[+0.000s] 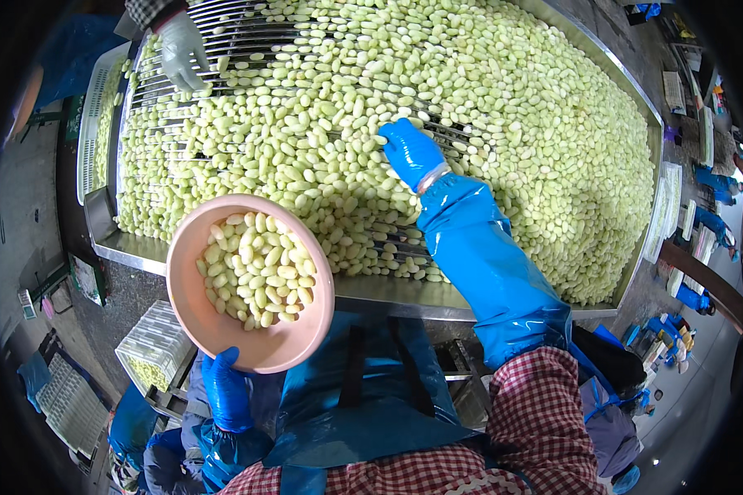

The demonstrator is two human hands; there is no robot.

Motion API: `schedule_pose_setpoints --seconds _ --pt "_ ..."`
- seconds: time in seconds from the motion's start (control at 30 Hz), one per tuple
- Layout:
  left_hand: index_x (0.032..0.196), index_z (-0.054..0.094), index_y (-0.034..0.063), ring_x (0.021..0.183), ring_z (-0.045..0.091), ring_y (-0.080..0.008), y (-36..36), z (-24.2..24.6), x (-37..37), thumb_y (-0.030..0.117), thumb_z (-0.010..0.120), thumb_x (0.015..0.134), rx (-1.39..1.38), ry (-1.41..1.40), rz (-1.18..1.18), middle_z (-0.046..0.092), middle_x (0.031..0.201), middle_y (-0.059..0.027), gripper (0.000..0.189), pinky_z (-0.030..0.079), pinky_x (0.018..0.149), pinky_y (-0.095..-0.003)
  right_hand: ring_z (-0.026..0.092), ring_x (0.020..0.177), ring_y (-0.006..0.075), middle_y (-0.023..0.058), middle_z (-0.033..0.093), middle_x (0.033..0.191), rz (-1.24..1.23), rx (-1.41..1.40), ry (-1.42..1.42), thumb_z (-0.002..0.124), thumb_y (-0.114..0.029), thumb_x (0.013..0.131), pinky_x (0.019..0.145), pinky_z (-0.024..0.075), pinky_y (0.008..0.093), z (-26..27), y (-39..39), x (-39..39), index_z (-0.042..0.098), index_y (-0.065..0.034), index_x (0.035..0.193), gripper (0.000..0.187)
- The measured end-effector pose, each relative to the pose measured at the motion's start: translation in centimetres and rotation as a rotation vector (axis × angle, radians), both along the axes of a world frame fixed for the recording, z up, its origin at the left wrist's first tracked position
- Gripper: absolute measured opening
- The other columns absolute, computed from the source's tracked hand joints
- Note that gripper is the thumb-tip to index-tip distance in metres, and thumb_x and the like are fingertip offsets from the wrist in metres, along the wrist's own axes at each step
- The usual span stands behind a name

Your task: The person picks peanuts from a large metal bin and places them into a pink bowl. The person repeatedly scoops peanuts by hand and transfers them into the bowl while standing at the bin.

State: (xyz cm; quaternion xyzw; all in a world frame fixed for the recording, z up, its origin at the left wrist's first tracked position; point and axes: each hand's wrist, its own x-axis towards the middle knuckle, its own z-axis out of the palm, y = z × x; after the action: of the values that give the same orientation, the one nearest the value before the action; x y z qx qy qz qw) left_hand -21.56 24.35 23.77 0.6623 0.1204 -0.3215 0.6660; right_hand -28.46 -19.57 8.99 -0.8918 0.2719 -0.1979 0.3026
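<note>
My left hand (pixel 228 390), in a blue rubber glove, grips the lower rim of a pink plastic bowl (pixel 186 272). Loose pale green, oval grapes (pixel 257 266) partly fill the bowl, which tilts over the front edge of a metal sorting table (pixel 402 294). On the table's slatted bed lies a broad layer of similar grapes (pixel 569 161). My right hand (pixel 410 151), also gloved in blue below a blue sleeve cover, reaches onto that layer with its fingers curled down. A grape shows beside its fingertips; whether the fingers pinch one is hidden.
A co-worker's pale-gloved hand (pixel 184 52) works at the table's far left. Beside that end stands a white plastic crate (pixel 90 124) with grapes. Another white crate (pixel 155 343) is near my left side. Metal side walls border the table; people and crates are farther right.
</note>
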Motion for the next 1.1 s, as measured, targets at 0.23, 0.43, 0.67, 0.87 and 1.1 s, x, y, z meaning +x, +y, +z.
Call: schedule_pose_setpoints --seconds 0.23,0.43,0.67,0.87,1.1 --pt "0.122 0.046 -0.0044 0.107 0.053 -0.0236 -0.5 0.5 -0.3 0.009 0.054 0.079 0.089 -0.023 -0.016 0.055 0.116 -0.0128 0.046 0.039 0.095 -0.0340 0.060 0.080 0.0178 0.0059 0.061 0.103 0.017 1.186 -0.421 0.056 -0.016 0.091 0.071 0.0513 0.0299 12.0 7.4 -2.7 0.059 -0.0014 0.112 0.025" --pt "0.122 0.046 -0.0041 0.108 0.053 -0.0235 -1.2 0.9 -0.4 0.009 0.054 0.079 0.017 -0.011 -0.027 0.055 0.116 -0.0124 0.046 0.039 0.095 -0.0335 0.058 0.096 0.0214 0.0127 0.056 0.109 -0.078 0.412 -0.161 0.057 -0.006 0.087 0.080 0.0491 0.0334 12.1 7.4 -2.1 0.054 -0.0114 0.122 0.036" --pt "0.123 0.046 -0.0042 0.109 0.053 -0.0239 -0.4 0.3 -0.4 0.007 0.053 0.079 0.026 0.013 -0.021 0.055 0.118 -0.0126 0.046 0.040 0.095 -0.0335 0.059 0.084 0.0320 0.0095 0.056 0.101 -0.004 -0.097 0.077 0.060 -0.011 0.080 0.073 0.0489 0.0380 1.1 0.2 -0.3 0.060 -0.0115 0.099 0.019" --pt "0.124 0.045 -0.0048 0.109 0.052 -0.0244 -0.2 0.0 -0.5 0.006 0.052 0.078 0.026 0.032 0.005 0.054 0.119 -0.0131 0.048 0.040 0.095 -0.0338 0.058 0.066 0.0096 0.0031 0.063 0.095 -0.178 0.784 -0.271 0.058 -0.009 0.087 0.054 0.0469 0.0227 4.7 1.8 -0.6 0.064 -0.0057 0.099 0.014" --pt "0.126 0.040 -0.0065 0.108 0.053 -0.0299 -1.1 0.8 -0.9 0.003 0.047 0.079 -0.027 0.094 0.049 0.052 0.118 -0.0180 0.049 0.042 0.096 -0.0402 0.060 0.088 0.0324 0.0144 0.060 0.102 0.040 -0.249 0.311 0.047 -0.015 0.088 0.072 0.0494 0.0422 1.3 6.6 2.3 0.052 -0.0110 0.116 0.029"
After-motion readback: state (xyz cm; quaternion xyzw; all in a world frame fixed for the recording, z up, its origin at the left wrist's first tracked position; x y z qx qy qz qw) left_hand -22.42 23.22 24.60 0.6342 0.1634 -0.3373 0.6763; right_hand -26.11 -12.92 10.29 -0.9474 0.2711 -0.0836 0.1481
